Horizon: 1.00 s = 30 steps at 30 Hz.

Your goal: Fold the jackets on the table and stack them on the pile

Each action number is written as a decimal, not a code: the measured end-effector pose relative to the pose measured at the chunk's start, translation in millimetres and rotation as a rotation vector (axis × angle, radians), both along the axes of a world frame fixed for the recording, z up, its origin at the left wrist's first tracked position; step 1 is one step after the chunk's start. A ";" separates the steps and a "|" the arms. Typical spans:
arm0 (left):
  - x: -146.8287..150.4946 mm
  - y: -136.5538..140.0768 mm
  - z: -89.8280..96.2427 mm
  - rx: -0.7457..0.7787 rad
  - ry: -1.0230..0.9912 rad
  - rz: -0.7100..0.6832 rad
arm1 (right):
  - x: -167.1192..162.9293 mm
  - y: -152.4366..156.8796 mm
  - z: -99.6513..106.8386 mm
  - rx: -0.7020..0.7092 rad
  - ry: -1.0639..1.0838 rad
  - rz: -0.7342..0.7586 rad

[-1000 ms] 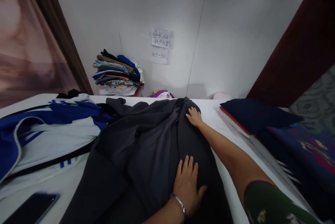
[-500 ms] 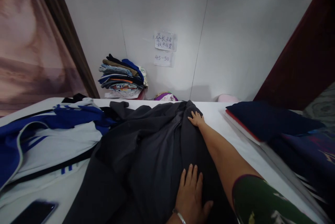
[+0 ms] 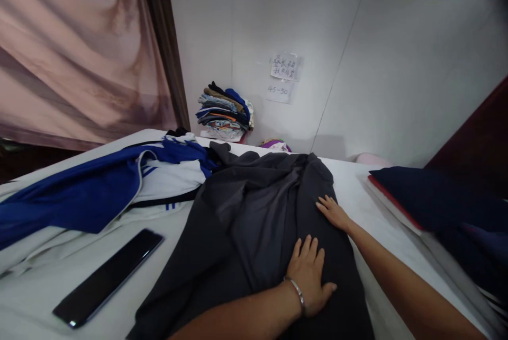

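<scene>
A dark grey garment (image 3: pixel 254 223), looking like a jacket, lies spread over the white table, with a long strip folded inward along its right side. My left hand (image 3: pixel 308 275), with a silver bracelet at the wrist, rests flat on that strip, fingers spread. Farther from me, my right hand (image 3: pixel 333 213) lies on the strip's right edge, its fingers stretched out over the cloth. Neither hand grips anything. The lower end of the garment runs out of the bottom of the view.
Left of the garment lie a blue and white jacket (image 3: pixel 91 186) and a black phone (image 3: pixel 109 276). Folded dark clothes (image 3: pixel 436 197) are stacked at the right. At the back, another clothes pile (image 3: pixel 224 109) stands near the wall, below and left of paper signs (image 3: pixel 283 78).
The view has turned left, bringing the whole phone into sight. My right hand has slid down the garment's edge toward me. My left hand stays flat on the cloth.
</scene>
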<state>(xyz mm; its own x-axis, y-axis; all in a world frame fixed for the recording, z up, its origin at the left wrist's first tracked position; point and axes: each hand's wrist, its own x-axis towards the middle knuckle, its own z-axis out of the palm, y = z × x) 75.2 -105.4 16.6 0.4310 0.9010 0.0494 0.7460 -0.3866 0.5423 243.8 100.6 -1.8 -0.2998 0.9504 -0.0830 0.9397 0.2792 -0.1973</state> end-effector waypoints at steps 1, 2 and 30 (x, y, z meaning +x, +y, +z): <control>-0.2 -0.4 0.5 -0.004 -0.013 -0.003 | 5.1 -15.5 -4.8 0.013 0.012 0.019; -0.3 -0.7 0.5 -0.006 -0.027 -0.001 | 9.7 -30.7 -10.1 0.032 0.025 0.029; -248.4 24.0 57.4 -0.087 0.133 1.078 | 2.7 -127.0 -15.6 0.218 0.033 0.026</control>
